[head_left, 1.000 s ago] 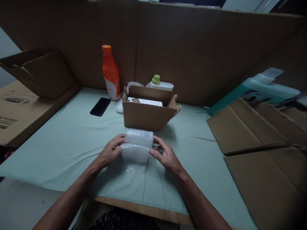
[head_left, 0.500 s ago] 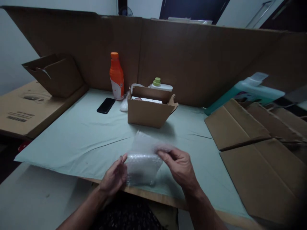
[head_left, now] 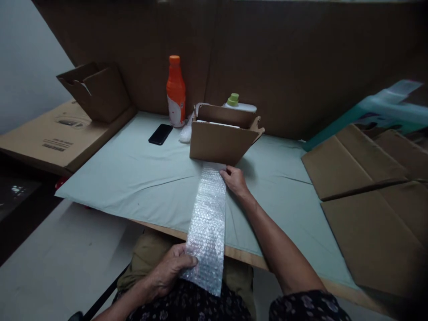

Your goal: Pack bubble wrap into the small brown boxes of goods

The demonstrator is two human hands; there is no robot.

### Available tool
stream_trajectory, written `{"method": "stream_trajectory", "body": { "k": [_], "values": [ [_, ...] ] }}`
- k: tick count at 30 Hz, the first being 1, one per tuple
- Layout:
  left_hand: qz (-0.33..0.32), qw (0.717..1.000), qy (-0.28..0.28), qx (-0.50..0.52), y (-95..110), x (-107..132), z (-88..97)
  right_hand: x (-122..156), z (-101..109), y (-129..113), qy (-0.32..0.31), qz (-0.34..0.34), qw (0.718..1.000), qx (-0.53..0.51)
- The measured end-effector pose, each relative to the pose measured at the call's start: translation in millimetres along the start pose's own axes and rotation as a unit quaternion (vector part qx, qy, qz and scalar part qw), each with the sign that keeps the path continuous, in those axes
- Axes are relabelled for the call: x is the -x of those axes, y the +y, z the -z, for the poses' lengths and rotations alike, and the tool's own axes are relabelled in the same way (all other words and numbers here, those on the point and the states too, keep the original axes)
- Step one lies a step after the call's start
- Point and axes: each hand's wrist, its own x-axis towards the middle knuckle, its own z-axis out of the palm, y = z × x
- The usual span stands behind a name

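The wrap (head_left: 209,218) stretches flat from just before the box (head_left: 216,142), over the cloth (head_left: 157,203) and past the table's edge (head_left: 244,256). It looks feather-light, limp and slightly slick, with bubbles that would pop under hard squeezing; corners and edges seem the best holds. The left hand (head_left: 173,267) grips its near left edge, thumb on top; the right hand (head_left: 235,180), fingers bent, pinches the far right corner.
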Motion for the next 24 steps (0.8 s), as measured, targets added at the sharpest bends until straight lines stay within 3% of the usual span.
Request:
{"method": "stream_trajectory", "body": {
  "k": [3, 5, 7, 9, 11, 14, 16, 18, 20, 21, 24],
  "values": [
    [-0.012, 1.0, 0.015, 0.013, 0, 5, -4.2, 14, 15, 4, 0.033, -0.005, 0.998, 0.045],
    [-0.023, 1.0, 0.013, 0.016, 1, 7, -7.2, 44, 39, 6, 0.0, 0.03, 0.997, 0.074],
    [-0.024, 1.0, 0.0, 0.014, 2, 9, -9.6, 88, 66, 5, -0.124, 0.103, 0.982, 0.104],
    [-0.015, 1.0, -0.008, 0.015, 5, 8, -11.9, 138, 85, -1, -0.273, 0.161, 0.94, 0.127],
    [-0.003, 1.0, -0.005, 0.021, 10, 7, -14.5, 183, 87, -10, -0.327, 0.188, 0.917, 0.132],
    [-0.009, 0.999, 0.009, 0.04, 20, 7, -17.2, 218, 63, -24, -0.279, 0.203, 0.936, 0.076],
    [-0.034, 0.998, 0.023, 0.037, 25, 9, -16.7, 214, 43, -27, -0.199, 0.164, 0.966, 0.023],
    [-0.099, 0.993, 0.061, -0.02, 29, 14, -14.6, 198, 30, -26, -0.122, 0.085, 0.989, -0.008],
    [-0.188, 0.962, 0.116, -0.161, 30, 19, -12.6, 179, 23, -22, -0.08, 0.022, 0.997, -0.006],
    [-0.238, 0.929, 0.139, -0.248, 31, 19, -12.0, 171, 21, -19, -0.07, 0.009, 0.997, 0.005],
    [-0.373, 0.783, 0.147, -0.476, 31, 9, -11.4, 158, 16, -11, -0.057, 0.022, 0.996, 0.061]
  ]
}}
